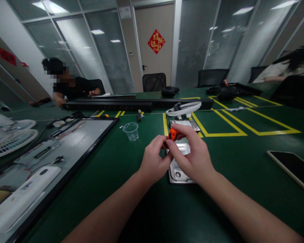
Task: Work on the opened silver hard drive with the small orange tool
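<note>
Over the middle of the table, my right hand [192,152] is closed on a screwdriver [172,134] with an orange and black handle. My left hand [155,157] pinches close beneath the handle, its fingertips meeting those of the right; the shaft and tip are hidden by the fingers. Below both hands a silver hard drive [177,174] lies flat on the green table, partly covered by my right hand. A second hard drive [196,125] lies just beyond it. To the left of my hands stands a clear plastic cup [131,131].
A large panel [91,133] with electronic parts and a white case lies on the left. A white fan grille [190,108] and a long black bar [131,105] sit farther back. On the right rests a tablet-like device [294,167]. Two people sit across the table.
</note>
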The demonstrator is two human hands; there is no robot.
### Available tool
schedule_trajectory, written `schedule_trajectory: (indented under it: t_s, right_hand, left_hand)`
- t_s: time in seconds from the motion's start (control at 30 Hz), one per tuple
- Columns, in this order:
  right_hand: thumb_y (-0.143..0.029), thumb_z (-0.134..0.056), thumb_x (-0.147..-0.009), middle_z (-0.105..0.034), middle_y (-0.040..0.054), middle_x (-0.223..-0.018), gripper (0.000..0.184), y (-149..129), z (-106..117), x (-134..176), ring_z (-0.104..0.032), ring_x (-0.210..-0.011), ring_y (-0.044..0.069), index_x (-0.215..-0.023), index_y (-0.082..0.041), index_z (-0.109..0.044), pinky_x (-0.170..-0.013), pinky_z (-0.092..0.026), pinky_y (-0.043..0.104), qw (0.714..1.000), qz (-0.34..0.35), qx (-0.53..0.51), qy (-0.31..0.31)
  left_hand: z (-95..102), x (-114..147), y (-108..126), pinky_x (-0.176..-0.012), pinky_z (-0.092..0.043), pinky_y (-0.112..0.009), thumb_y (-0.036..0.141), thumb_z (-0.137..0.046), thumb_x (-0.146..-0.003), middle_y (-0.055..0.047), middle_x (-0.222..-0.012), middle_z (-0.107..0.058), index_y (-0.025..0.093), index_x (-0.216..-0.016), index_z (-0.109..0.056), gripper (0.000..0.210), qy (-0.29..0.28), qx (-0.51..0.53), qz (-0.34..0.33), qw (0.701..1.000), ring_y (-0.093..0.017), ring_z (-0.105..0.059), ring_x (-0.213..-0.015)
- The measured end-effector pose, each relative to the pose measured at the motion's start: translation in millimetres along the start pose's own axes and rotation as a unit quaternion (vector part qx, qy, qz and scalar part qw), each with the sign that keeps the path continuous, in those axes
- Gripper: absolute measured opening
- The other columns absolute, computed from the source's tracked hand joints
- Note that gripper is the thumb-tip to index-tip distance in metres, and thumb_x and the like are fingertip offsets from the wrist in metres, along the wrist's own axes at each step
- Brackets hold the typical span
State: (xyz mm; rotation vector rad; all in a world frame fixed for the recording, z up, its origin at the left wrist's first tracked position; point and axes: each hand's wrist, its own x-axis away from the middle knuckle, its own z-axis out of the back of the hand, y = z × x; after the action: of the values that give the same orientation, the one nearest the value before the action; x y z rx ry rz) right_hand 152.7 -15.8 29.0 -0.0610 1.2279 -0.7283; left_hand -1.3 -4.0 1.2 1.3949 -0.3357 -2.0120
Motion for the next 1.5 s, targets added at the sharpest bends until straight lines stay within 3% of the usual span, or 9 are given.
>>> schedule_trajectory:
  t_s: [0.2,0.33,0.47,0.6,0.83,0.97,1.07,1.23,1.5]
  right_hand:
    - [-0.017,-0.058,-0.099,-0.068,0.0082,-0.131,0.050,-0.7,0.6,1.4,-0.069,-0.110,0.023,-0.147,-0.028,-0.051,-0.100,-0.058,0.043,1.000,0.005,-0.018,-0.020]
    - [-0.018,-0.059,-0.099,-0.069,0.0089,-0.127,0.047,-0.5,0.9,1.2,-0.069,-0.107,0.023,-0.144,-0.026,-0.052,-0.096,-0.059,0.042,1.000,0.000,-0.011,-0.015]
    - [-0.020,-0.062,-0.097,-0.070,0.0077,-0.118,0.043,0.4,0.2,0.1,-0.068,-0.102,0.023,-0.139,-0.025,-0.055,-0.092,-0.059,0.042,1.000,0.006,0.003,-0.002]
    - [-0.021,-0.066,-0.095,-0.069,0.0068,-0.113,0.041,1.4,-0.4,-0.2,-0.068,-0.101,0.022,-0.135,-0.024,-0.057,-0.092,-0.059,0.041,1.000,0.006,0.008,0.009]
    - [-0.017,-0.058,-0.099,-0.067,0.0080,-0.135,0.053,-1.4,0.8,1.8,-0.066,-0.120,0.024,-0.150,-0.029,-0.048,-0.103,-0.056,0.042,1.000,0.012,-0.013,-0.024]
    - [-0.016,-0.058,-0.099,-0.069,0.0083,-0.126,0.049,-1.3,1.1,1.1,-0.068,-0.110,0.021,-0.147,-0.026,-0.051,-0.100,-0.057,0.038,1.000,0.010,-0.005,-0.013]
    - [-0.018,-0.063,-0.097,-0.069,0.0078,-0.118,0.044,0.0,0.5,-0.3,-0.068,-0.104,0.021,-0.140,-0.023,-0.055,-0.095,-0.058,0.038,1.000,0.013,0.003,0.000]
    - [-0.021,-0.068,-0.095,-0.068,0.0073,-0.110,0.039,1.1,-0.5,-0.8,-0.067,-0.098,0.021,-0.134,-0.021,-0.058,-0.091,-0.058,0.037,1.000,0.016,0.015,0.009]
    - [-0.016,-0.059,-0.099,-0.069,0.0086,-0.127,0.047,-3.2,1.3,0.7,-0.068,-0.107,0.021,-0.145,-0.024,-0.053,-0.098,-0.057,0.038,1.000,0.009,-0.014,-0.017]
  left_hand:
    - [0.1,-1.1,2.4,-0.072,-0.047,-0.029,0.017,-0.057,-0.098,-0.002,-0.088,-0.061,0.020,-0.097,-0.057,0.003,-0.010,-0.007,0.011,1.000,-0.016,-0.057,-0.078]
    - [-0.5,-1.2,3.6,-0.072,-0.047,-0.029,0.016,-0.059,-0.095,-0.002,-0.089,-0.061,0.020,-0.098,-0.057,0.005,-0.009,-0.007,0.015,1.000,-0.017,-0.058,-0.080]
    - [-0.5,-0.2,3.4,-0.077,-0.049,-0.031,0.013,-0.066,-0.088,-0.003,-0.096,-0.064,0.020,-0.106,-0.058,0.021,0.010,0.003,0.018,1.000,-0.018,-0.061,-0.084]
    - [0.5,-0.4,3.2,-0.074,-0.048,-0.028,0.010,-0.065,-0.087,-0.001,-0.092,-0.063,0.020,-0.100,-0.059,0.017,0.001,-0.003,0.020,1.000,-0.016,-0.060,-0.082]
    - [0.6,-2.0,4.1,-0.071,-0.045,-0.027,0.014,-0.059,-0.094,-0.001,-0.087,-0.060,0.020,-0.093,-0.056,0.006,-0.009,-0.006,0.000,1.000,-0.016,-0.056,-0.079]
    - [-0.1,-0.5,3.4,-0.074,-0.046,-0.028,0.014,-0.059,-0.094,-0.002,-0.090,-0.061,0.019,-0.097,-0.058,0.006,-0.006,-0.012,0.003,1.000,-0.016,-0.057,-0.082]
    - [-0.1,0.1,2.3,-0.078,-0.048,-0.029,0.013,-0.063,-0.089,-0.003,-0.097,-0.064,0.019,-0.108,-0.059,0.020,0.009,-0.003,0.005,1.000,-0.017,-0.061,-0.086]
    - [0.1,-0.3,1.5,-0.075,-0.047,-0.028,0.008,-0.064,-0.085,-0.001,-0.092,-0.062,0.020,-0.099,-0.058,0.019,0.000,-0.009,-0.006,1.000,-0.016,-0.059,-0.083]
    - [0.3,-0.3,4.1,-0.071,-0.044,-0.028,0.016,-0.058,-0.097,-0.001,-0.087,-0.059,0.020,-0.094,-0.056,0.005,-0.007,-0.011,0.001,1.000,-0.016,-0.056,-0.078]
